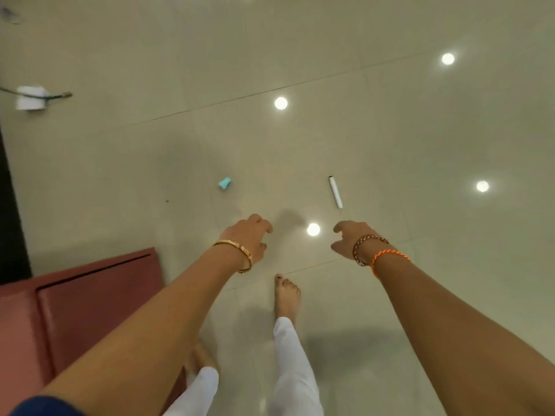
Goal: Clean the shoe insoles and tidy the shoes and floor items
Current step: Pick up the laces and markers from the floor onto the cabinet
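- A white marker pen (pixel 335 192) was seen lying flat on the glossy tiled floor (pixel 390 130), its dark-capped end pointed away from the person.
- A small light-blue item (pixel 225 183) was seen lying on the floor well to the left of the pen; what it was could not be told.
- The right hand (pixel 350 240) was held just nearer the person than the pen, apart from it, its fingers loosely curled and nothing held in its grip.
- Braided bands (pixel 371 249) and an orange thread (pixel 389 256) were worn at the right wrist.
- The left hand (pixel 250 234) was held left of the pen, nearer the person than the blue item, its fingers loosely curled and its grip empty.
- A gold bangle (pixel 237 255) was worn at the left wrist.
- A bare foot (pixel 286 297) in a white trouser leg (pixel 292 370) was placed on the floor, nearer the person than the pen, between the two forearms.
- A reddish-brown panelled surface (pixel 84 310) was seen far to the left of the pen, beside the left forearm.
- A white piece (pixel 30 98) crossed by a thin dark cord (pixel 57 96) was seen, blurred, on the floor far left of and beyond the pen.
- No shoes or insoles could be made out.
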